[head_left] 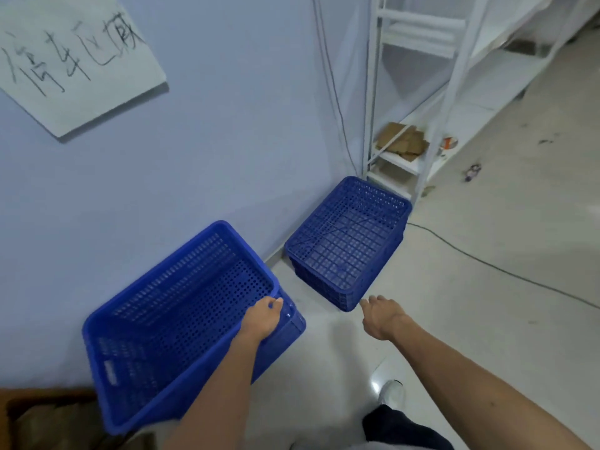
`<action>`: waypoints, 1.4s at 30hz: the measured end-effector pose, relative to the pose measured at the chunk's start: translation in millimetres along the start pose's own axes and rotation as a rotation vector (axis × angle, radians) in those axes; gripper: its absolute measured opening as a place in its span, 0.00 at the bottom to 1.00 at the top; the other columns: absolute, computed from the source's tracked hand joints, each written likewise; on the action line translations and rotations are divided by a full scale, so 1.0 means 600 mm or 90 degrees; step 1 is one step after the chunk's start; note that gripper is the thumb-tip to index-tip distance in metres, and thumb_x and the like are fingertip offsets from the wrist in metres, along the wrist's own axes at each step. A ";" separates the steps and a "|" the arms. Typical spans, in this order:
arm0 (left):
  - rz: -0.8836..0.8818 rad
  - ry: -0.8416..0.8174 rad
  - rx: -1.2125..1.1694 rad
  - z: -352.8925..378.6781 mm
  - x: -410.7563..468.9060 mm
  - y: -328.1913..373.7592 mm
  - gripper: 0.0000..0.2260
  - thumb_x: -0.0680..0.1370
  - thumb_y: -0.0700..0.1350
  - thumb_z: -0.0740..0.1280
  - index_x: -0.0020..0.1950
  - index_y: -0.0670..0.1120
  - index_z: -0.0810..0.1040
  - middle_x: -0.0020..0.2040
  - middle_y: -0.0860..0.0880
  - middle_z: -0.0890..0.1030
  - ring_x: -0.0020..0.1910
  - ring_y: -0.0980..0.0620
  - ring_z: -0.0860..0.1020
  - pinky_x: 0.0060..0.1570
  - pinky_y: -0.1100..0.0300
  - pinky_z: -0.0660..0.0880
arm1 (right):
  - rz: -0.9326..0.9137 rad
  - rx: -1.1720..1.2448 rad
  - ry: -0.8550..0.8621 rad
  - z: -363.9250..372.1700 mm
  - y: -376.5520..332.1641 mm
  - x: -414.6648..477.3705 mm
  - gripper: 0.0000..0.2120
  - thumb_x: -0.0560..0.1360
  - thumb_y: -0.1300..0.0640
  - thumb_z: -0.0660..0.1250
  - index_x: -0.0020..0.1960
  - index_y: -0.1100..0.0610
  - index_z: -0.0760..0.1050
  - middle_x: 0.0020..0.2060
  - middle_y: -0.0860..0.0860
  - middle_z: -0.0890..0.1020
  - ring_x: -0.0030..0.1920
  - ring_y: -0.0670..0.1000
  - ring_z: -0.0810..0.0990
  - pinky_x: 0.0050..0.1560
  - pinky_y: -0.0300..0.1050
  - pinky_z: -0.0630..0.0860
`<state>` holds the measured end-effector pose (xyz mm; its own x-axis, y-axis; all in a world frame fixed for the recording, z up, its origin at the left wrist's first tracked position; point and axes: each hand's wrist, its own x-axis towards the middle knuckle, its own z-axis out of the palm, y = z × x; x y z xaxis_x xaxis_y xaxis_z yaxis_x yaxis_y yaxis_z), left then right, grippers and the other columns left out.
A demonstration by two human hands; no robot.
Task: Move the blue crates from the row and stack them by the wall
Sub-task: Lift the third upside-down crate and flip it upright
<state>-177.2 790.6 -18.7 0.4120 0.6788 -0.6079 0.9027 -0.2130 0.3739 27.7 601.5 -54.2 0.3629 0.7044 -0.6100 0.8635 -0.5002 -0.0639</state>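
A large blue perforated crate (181,306) sits tilted against the pale blue wall at lower left. My left hand (263,319) grips its near right rim. A stack of shallower blue crates (349,241) stands on the floor by the wall, further right. My right hand (381,315) hovers with loose fingers just in front of the stack's near corner, holding nothing.
A white metal shelving rack (418,125) with cardboard scraps stands behind the stack. A black cable (506,271) runs across the pale floor on the right. A paper sign (74,60) hangs on the wall. A brown object (42,417) fills the lower left corner. My shoe (391,393) is below.
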 end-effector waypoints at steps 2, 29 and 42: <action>0.013 0.003 0.019 0.001 0.016 0.052 0.23 0.84 0.58 0.53 0.67 0.45 0.74 0.66 0.43 0.77 0.64 0.42 0.74 0.64 0.48 0.70 | 0.020 0.021 0.004 -0.009 0.047 0.006 0.23 0.80 0.55 0.53 0.74 0.58 0.62 0.69 0.59 0.71 0.68 0.58 0.70 0.67 0.53 0.68; 0.155 -0.189 0.246 0.023 0.512 0.362 0.23 0.83 0.59 0.55 0.68 0.45 0.73 0.65 0.45 0.78 0.60 0.44 0.76 0.57 0.52 0.71 | 0.340 0.452 -0.138 0.020 0.247 0.262 0.21 0.80 0.51 0.54 0.68 0.61 0.69 0.67 0.59 0.74 0.66 0.59 0.73 0.63 0.47 0.69; 0.145 -0.161 0.282 0.191 0.997 0.285 0.22 0.84 0.54 0.58 0.76 0.48 0.64 0.73 0.44 0.66 0.60 0.44 0.76 0.61 0.48 0.74 | 0.546 0.749 -0.020 0.153 0.250 0.774 0.29 0.81 0.49 0.58 0.76 0.61 0.55 0.65 0.60 0.77 0.62 0.61 0.77 0.58 0.50 0.72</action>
<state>237.8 1079.5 -398.8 0.5702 0.4027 -0.7161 0.7311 -0.6463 0.2187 293.5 807.8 -419.7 0.5876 -0.0201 -0.8089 -0.3962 -0.8788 -0.2659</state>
